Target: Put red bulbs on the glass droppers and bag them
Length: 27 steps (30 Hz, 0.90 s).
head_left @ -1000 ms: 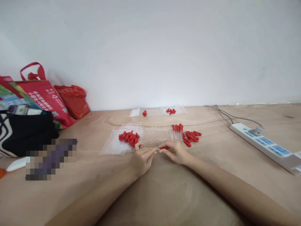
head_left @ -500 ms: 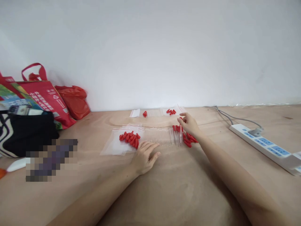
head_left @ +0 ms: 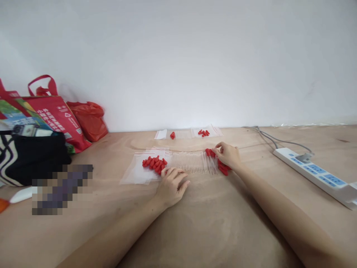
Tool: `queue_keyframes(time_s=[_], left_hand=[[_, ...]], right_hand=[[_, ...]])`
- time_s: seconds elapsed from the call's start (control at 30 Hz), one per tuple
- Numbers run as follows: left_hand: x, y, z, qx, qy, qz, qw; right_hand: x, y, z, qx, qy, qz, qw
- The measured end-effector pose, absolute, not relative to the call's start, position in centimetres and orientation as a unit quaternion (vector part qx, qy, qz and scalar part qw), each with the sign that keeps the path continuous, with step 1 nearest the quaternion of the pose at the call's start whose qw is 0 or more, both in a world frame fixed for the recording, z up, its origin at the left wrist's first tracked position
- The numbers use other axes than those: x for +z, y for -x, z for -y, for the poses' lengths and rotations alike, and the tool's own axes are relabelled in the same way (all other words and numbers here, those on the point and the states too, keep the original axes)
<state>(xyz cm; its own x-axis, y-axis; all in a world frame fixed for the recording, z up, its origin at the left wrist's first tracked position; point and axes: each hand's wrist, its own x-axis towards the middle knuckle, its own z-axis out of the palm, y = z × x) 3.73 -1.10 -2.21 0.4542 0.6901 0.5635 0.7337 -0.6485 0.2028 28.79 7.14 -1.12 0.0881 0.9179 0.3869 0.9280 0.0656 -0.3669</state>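
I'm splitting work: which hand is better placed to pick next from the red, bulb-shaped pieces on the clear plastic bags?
Likely the left hand, beside those red pieces; the right hand is farther off, at red-ended clear tubes.

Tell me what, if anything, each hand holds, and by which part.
The left hand holds nothing visible. The right hand has fingertips at the red bulb of a clear tube; whether they grip it cannot be told.
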Motion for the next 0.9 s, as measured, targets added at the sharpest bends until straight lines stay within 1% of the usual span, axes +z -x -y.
queue_keyframes(time_s=[0.13, 0.27, 0.4, 0.53, 0.67, 0.9], left_hand=[[-2.3, -4.0, 1.1, -0.311, 0.839, 0.442, 0.056], [-2.2, -5.8, 0.3, -0.310, 0.831, 0.458, 0.061], [-1.7, -9.0, -1.7, -0.290, 0.821, 0.489, 0.049], [-1.2, -12.2, -4.1, -0.255, 0.794, 0.551, 0.029], [-0.9, -13.9, -5.8, -0.198, 0.768, 0.609, 0.011], [-0.5, -15.4, -7.0, -0.167, 0.746, 0.644, -0.015]], right_hand=[[-1.4, -30.0, -4.2, -0.021, 0.654, 0.706, 0.272], [-1.9, -30.6, -2.0, -0.032, 0.628, 0.739, 0.243], [-2.2, -30.5, -2.0, -0.038, 0.646, 0.737, 0.194], [-2.2, -30.2, -2.5, -0.043, 0.654, 0.736, 0.167], [-2.2, -30.0, -2.6, -0.047, 0.649, 0.742, 0.163], [-1.7, -29.9, -2.5, -0.011, 0.665, 0.727, 0.171]])
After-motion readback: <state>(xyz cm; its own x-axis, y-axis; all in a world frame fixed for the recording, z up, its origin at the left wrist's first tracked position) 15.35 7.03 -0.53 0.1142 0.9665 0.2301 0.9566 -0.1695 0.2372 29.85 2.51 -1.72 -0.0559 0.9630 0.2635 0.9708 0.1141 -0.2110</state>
